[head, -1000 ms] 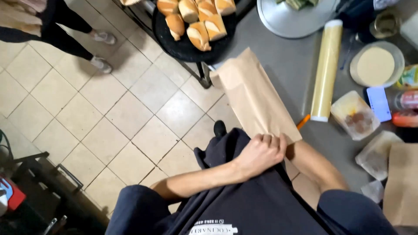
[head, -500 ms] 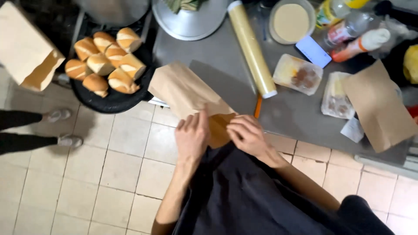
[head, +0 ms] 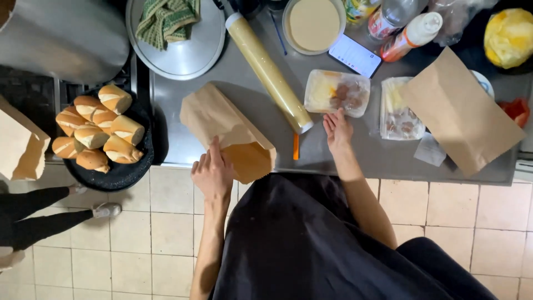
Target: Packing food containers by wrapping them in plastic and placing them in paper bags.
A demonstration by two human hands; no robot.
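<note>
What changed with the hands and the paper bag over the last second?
The right hand let go of the paper bag and reached out to the clear container of food, touching its near edge. The left hand stayed on the bag's open end. The rolls on the dark pan are unchanged.

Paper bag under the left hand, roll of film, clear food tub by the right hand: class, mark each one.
Paper bag (head: 222, 119), head view, on its flat brown side.
Roll of film (head: 266, 69), head view, mid-length of the tube.
Clear food tub (head: 337, 92), head view, centre of its lid.
</note>
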